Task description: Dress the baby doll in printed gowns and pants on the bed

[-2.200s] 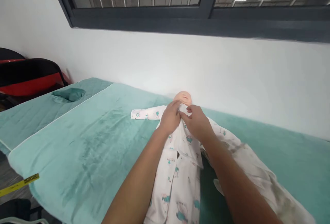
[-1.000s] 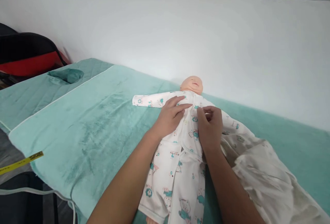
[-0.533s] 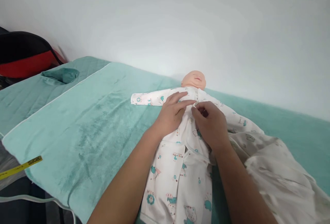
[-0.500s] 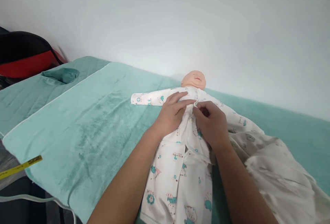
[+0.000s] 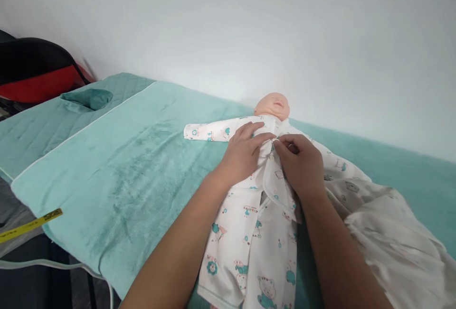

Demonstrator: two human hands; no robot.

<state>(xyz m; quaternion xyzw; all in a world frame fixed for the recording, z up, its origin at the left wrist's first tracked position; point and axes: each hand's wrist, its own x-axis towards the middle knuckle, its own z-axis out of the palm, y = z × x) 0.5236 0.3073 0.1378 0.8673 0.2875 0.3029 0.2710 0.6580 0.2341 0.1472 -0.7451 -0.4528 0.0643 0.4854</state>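
A baby doll (image 5: pixel 272 105) lies on its back on the green bed cover, head toward the wall. It wears a white baby shirt (image 5: pixel 280 183) with teal and brown animal prints, and matching trousers (image 5: pixel 245 247). My left hand (image 5: pixel 242 154) rests flat on the chest, fingers spread, its index fingertip reaching the shirt's front edge. Just opposite, my right hand (image 5: pixel 302 163) pinches that front edge between thumb and index finger below the neck. Small fasteners show along the edge; the one at my fingertips is partly hidden. Lower down, the shirt front hangs apart.
Crumpled pale cloth (image 5: pixel 395 242) lies right of the doll, by my right forearm. The green cover (image 5: pixel 135 166) stretches left toward a face-hole opening (image 5: pixel 87 99). Yellow tape (image 5: pixel 32 225) and a pale cord (image 5: pixel 50 263) are at lower left. A red-and-black object (image 5: pixel 39 74) stands beyond.
The view has shifted slightly, so doll and hands appear a little further right. My right fingers have closed in nearer the left index fingertip at the shirt edge.
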